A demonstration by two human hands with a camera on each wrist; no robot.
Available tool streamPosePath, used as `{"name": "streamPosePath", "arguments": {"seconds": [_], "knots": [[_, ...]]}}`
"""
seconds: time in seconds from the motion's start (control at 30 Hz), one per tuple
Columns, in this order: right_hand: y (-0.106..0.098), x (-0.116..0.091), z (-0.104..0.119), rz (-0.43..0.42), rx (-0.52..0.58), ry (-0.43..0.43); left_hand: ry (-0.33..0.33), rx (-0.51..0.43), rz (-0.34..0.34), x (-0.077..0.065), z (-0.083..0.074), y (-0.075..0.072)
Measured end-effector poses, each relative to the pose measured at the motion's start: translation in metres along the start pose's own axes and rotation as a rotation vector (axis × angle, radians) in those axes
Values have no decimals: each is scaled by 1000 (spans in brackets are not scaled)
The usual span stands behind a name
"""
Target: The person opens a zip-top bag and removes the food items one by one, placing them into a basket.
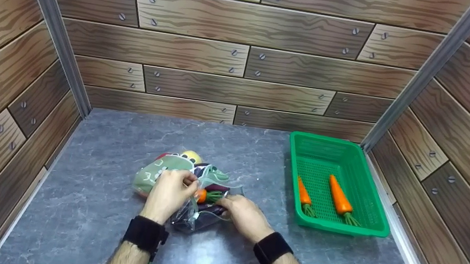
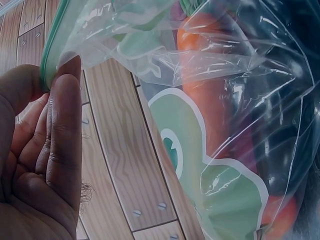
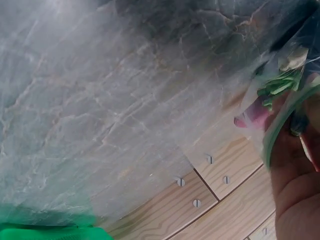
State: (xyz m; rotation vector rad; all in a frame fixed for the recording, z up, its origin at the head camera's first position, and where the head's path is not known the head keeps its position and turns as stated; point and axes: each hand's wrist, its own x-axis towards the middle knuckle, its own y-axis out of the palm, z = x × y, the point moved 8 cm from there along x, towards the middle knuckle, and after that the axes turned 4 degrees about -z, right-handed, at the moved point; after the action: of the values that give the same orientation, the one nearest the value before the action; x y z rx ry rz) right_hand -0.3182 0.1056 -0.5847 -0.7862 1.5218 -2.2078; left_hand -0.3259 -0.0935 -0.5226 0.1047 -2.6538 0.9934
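A clear zip bag [image 1: 153,176] with a green printed pattern lies on the grey surface, packed with toy vegetables. My left hand [image 1: 170,191] pinches the green zip edge [image 2: 48,47] of its mouth between thumb and fingers. Inside the bag are an orange carrot [image 1: 200,196] with green leaves, dark purple eggplants [image 1: 212,212] and a red tomato-like piece [image 2: 280,217]. My right hand [image 1: 247,216] grips the opposite edge of the mouth, fingertips right at the carrot's leaves. The right fingertips are partly hidden behind the plastic. A yellow round piece [image 1: 192,157] shows at the bag's far side.
To the right stands a green plastic basket [image 1: 342,228] with two carrots in it, one carrot [image 1: 340,196] near the middle and another carrot [image 1: 303,194] along the left wall. Wood-patterned panels [image 1: 199,53] enclose the grey tabletop [image 1: 85,221] at the back and sides.
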Motion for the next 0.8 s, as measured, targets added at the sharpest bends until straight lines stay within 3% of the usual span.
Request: {"name": "streamPosePath", "arguments": {"seconds": [0.33,0.8], "knots": [[-25,-5,-1,-85,-79,-67,-8,3,10,1,2,-1],[-63,-26,-21,-192,-114,-44,-14,-3,10,3,-2,0]]}}
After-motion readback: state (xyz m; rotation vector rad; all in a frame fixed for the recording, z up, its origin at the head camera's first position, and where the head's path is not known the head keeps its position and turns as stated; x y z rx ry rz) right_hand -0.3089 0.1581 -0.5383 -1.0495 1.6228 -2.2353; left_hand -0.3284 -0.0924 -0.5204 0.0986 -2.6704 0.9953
